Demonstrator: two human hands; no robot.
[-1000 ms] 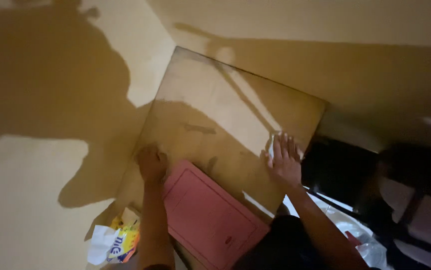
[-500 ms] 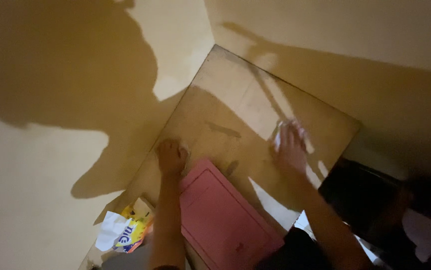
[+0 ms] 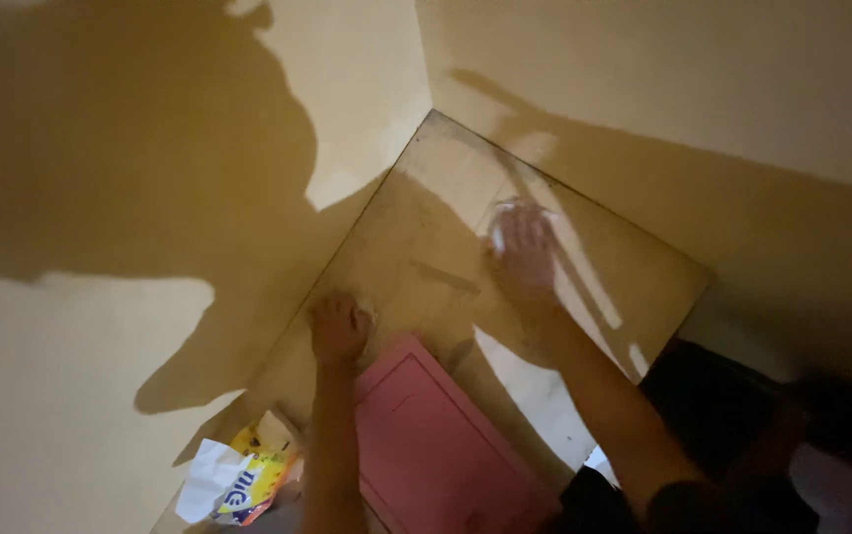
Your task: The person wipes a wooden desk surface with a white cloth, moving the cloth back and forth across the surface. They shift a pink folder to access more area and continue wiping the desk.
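My right hand [image 3: 522, 249] lies flat on a white tissue [image 3: 501, 225], pressing it onto a dusty tan tabletop [image 3: 416, 237] near the far corner. Only the tissue's edges show around my fingers. My left hand [image 3: 338, 327] is curled into a loose fist and rests on the tabletop at its left edge, just beyond the corner of a pink folder [image 3: 441, 445]. I cannot tell whether anything is inside the left fist.
The tabletop sits in a corner between two tan walls. A yellow and white tissue pack [image 3: 238, 477] with tissue sticking out lies at the near left edge. A dark chair or bag [image 3: 742, 405] stands to the right of the table.
My right hand with the tissue has slid from the table's right side up and left toward the far corner. My left hand has stayed in place by the pink folder.
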